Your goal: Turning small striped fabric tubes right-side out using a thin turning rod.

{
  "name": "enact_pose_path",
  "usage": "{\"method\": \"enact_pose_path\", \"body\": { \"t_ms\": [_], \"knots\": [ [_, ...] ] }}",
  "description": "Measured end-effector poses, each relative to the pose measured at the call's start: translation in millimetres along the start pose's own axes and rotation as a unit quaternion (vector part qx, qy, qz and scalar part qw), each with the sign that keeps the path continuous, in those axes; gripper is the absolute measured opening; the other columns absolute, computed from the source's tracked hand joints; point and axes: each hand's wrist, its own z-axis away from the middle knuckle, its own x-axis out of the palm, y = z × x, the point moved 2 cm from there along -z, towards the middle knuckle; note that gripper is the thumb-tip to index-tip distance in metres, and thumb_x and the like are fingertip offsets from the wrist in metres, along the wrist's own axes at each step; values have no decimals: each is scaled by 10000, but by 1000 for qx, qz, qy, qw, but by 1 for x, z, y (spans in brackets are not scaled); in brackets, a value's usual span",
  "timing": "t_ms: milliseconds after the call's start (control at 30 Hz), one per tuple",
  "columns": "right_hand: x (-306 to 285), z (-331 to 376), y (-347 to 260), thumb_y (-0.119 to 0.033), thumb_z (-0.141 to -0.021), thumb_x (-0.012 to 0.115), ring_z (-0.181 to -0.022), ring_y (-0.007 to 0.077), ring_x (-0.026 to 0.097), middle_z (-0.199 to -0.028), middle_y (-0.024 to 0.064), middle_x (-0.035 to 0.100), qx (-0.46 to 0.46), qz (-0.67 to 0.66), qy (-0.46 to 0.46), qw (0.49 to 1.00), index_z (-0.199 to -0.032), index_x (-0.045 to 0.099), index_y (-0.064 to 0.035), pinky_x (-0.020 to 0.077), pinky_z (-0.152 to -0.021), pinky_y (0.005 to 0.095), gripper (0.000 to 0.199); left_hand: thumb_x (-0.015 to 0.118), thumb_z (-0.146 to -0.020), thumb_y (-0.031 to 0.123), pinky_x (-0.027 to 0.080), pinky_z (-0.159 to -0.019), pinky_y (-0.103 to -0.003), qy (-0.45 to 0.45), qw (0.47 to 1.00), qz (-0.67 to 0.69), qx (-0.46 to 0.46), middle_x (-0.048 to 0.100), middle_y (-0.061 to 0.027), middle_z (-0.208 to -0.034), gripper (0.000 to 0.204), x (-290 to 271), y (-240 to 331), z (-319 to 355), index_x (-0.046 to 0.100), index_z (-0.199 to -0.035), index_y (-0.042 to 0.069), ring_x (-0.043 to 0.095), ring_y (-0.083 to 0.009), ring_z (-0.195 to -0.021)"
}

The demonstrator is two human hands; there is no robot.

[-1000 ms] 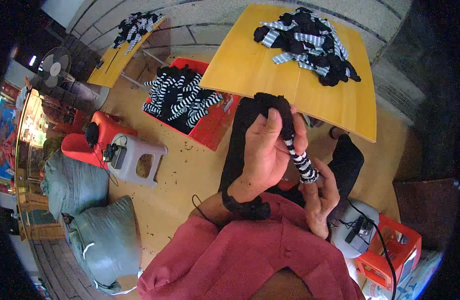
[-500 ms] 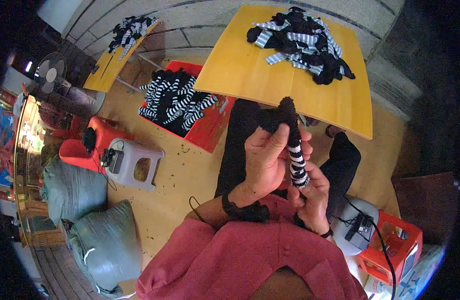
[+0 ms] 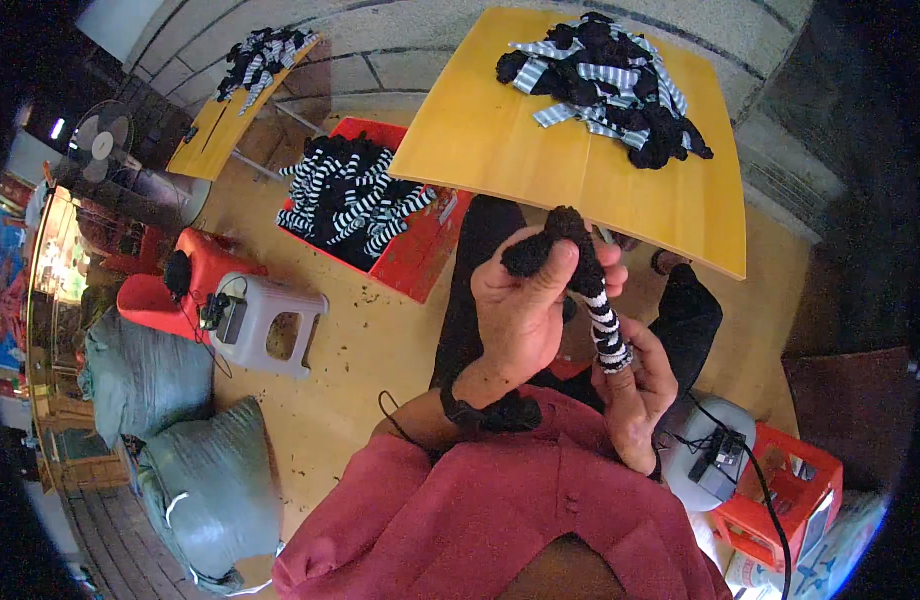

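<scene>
Above my lap I hold a narrow knitted tube with a black and white striped lower part and a fuzzy black upper part. My left hand pinches the black part, thumb on top, and a dark lobe of it sticks out to the left. At the striped open end is my right hand, gripping it with thumb and fingers; a fingertip seems to sit in the opening. A heap of similar black pieces and grey striped strips lies on the yellow table ahead.
Left of the table, a red crate holds many striped knitted pieces. A grey stool, a red chair and stuffed green sacks stand further left. Beside me at right are another grey stool with cables and a red crate.
The knitted tube has shifted slightly down and right, with its striped end tilting further right. My right hand moved right with it; my left thumb still presses the black part.
</scene>
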Motion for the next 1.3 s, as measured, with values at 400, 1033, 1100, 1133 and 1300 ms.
{"method": "enact_pose_path", "body": {
  "t_ms": [400,1033,1100,1133,1300],
  "knots": [
    [2,-1,15,-138,-853,583,-540,72,492,-739,81,597,239,-499,-208,807,-1156,499,-7,265,-383,169,341,587,-871,142,562,-667,-359,15,995,44,-83,639,-171,-866,224,3,-8,3,538,-1021,-17,655,-253,-735],
    [-26,-3,6,-167,-846,624,-648,74,550,-915,50,604,-100,170,-12,980,-1216,483,26,452,-554,185,440,547,-893,270,348,-500,-261,-215,958,105,-160,441,-13,-550,313,-3,-17,0,546,-783,-23,427,-120,-505],
    [-25,-5,3,-128,-821,613,-672,118,600,-880,83,643,-116,208,-1,971,-1129,556,27,478,-613,237,350,561,-883,262,328,-491,-256,-189,959,106,-180,420,-3,-543,317,-2,-17,7,545,-756,-27,402,-110,-494],
    [-23,-5,4,-128,-821,613,-672,118,600,-880,83,643,-115,208,-1,971,-1129,556,27,478,-613,237,350,564,-882,263,324,-486,-255,-177,956,92,-215,418,-3,-541,318,-3,-20,11,547,-759,-30,398,-109,-489],
    [-12,-7,8,-164,-804,639,-556,91,549,-826,52,602,157,-244,-125,949,-1185,475,-3,349,-382,175,445,572,-870,306,282,-455,-249,-167,950,5,-265,377,13,-527,343,-3,-18,17,546,-748,-13,362,-100,-466]
  ]
}}
